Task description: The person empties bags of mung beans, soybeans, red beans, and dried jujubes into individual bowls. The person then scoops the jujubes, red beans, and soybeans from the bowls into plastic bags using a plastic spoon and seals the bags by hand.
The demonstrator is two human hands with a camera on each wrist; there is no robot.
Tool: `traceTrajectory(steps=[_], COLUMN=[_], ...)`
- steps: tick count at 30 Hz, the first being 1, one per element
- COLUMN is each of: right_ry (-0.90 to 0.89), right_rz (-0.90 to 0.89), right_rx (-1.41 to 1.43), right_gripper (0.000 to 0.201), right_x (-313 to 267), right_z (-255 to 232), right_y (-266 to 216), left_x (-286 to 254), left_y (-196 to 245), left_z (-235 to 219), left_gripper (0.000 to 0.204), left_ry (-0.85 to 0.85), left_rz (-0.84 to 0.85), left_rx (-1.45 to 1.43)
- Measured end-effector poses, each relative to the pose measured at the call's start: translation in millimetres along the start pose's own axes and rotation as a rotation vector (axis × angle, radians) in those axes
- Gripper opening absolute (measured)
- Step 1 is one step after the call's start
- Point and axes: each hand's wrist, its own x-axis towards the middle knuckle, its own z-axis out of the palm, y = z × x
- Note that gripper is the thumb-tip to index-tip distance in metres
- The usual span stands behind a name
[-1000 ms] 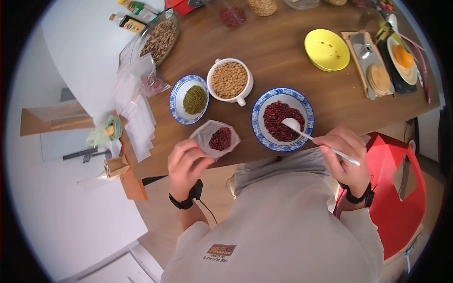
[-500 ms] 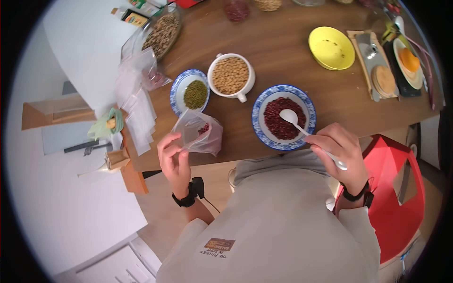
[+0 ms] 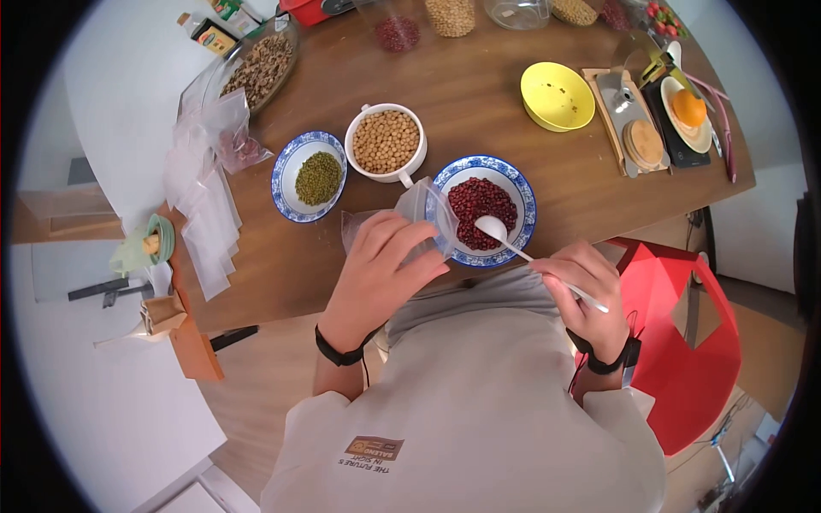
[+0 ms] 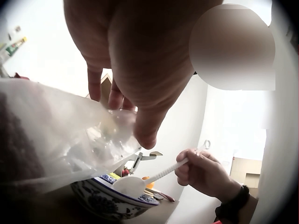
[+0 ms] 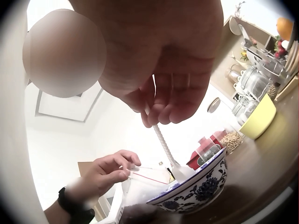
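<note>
A clear plastic bag (image 3: 426, 209) hangs from my left hand (image 3: 376, 272), its mouth pinched between thumb and fingers, against the left rim of a blue-and-white bowl (image 3: 528, 205) of dark red beans (image 3: 479, 202). In the left wrist view the bag (image 4: 70, 140) bulges with something dark at its far side. The right hand (image 3: 583, 295) pinches the handle of a white spoon (image 3: 493, 228), whose head lies at the beans. The right wrist view shows the spoon (image 5: 182, 172) at the bowl's edge, and a red line along the bag's mouth.
Left of the bowl stand a white two-handled pot (image 3: 410, 168) of chickpeas and a bowl (image 3: 282, 192) of green beans. Empty plastic bags (image 3: 203, 227) lie at the left edge. A yellow bowl (image 3: 547, 96), a tray (image 3: 609, 128) and several jars are farther off.
The left hand has moved right with the bag, from in front of the green beans to the red bean bowl's rim. The right hand keeps its hold on the spoon over the beans.
</note>
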Motion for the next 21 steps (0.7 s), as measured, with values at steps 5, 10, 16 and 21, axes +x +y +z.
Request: traceTrajectory(steps=[5, 10, 16, 21], right_ry=[-0.065, 0.02, -0.096, -0.023], right_rz=[0.025, -0.004, -0.005, -0.02], right_rx=[0.036, -0.006, 0.028, 0.022], right_gripper=[0.019, 0.021, 0.025, 0.025], right_x=[0.4, 2.2, 2.5, -0.7], right_z=[3.3, 3.3, 2.5, 3.2], right_y=[0.7, 5.6, 8.5, 16.0], left_x=[-7.8, -11.6, -6.9, -4.9], left_y=[-6.1, -17.6, -24.4, -24.9], left_z=[6.8, 4.1, 12.3, 14.4], left_gripper=[0.057, 0.105, 0.102, 0.1], left_ry=[0.046, -0.03, -0.105, -0.13], left_rz=[-0.107, -0.323, -0.329, -0.333], left_rx=[-0.053, -0.158, -0.199, -0.23])
